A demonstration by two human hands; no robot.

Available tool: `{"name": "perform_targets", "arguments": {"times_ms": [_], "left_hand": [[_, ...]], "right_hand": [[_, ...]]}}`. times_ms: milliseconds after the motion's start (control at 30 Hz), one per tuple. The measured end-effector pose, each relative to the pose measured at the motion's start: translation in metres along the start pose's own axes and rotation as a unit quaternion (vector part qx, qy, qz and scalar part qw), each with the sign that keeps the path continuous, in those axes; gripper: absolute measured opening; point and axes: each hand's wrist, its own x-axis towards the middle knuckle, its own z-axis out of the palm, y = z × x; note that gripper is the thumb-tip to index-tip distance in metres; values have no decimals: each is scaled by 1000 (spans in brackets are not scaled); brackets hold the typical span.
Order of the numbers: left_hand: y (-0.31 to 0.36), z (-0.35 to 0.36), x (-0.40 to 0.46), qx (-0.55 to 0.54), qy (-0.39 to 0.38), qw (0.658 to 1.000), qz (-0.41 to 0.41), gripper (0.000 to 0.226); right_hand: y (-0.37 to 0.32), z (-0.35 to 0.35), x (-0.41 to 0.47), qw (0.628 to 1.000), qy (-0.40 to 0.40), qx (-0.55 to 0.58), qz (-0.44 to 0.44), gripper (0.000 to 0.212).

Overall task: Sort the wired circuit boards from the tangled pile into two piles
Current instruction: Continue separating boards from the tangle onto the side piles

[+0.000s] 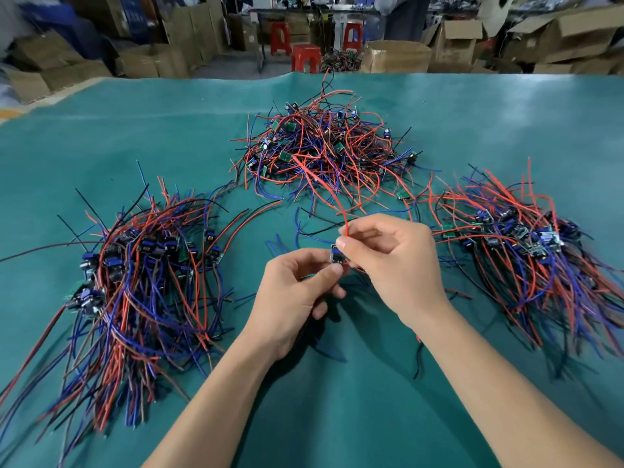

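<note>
A tangled pile (324, 146) of small circuit boards with red, blue and black wires lies at the table's centre back. A sorted pile (141, 275) lies at the left and another sorted pile (526, 251) at the right. Between my hands is one small circuit board (336, 255) with a blue part on it. My left hand (297, 295) pinches the board from below. My right hand (388, 261) pinches its red wire (324, 187) just above the board; that wire runs up toward the tangled pile.
The table is covered by a green mat (337, 400). Loose wires lie on the mat near my hands. Beyond the far edge stand cardboard boxes (395, 57) and red stools (305, 59).
</note>
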Motion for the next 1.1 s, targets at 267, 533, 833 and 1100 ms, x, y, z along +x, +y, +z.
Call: {"name": "perform_targets", "arguments": {"times_ms": [267, 533, 833, 1100], "left_hand": [[5, 0, -2, 46, -51, 998, -13, 16], [8, 1, -5, 63, -114, 991, -37, 20], [8, -1, -4, 68, -139, 987, -33, 14], [2, -1, 2, -23, -22, 999, -11, 17]], "right_hand": [[9, -11, 10, 996, 64, 35, 57, 14], [15, -42, 30, 981, 174, 45, 70, 17], [14, -59, 41, 903, 251, 294, 190, 20], [7, -26, 22, 972, 29, 133, 189, 12]]}}
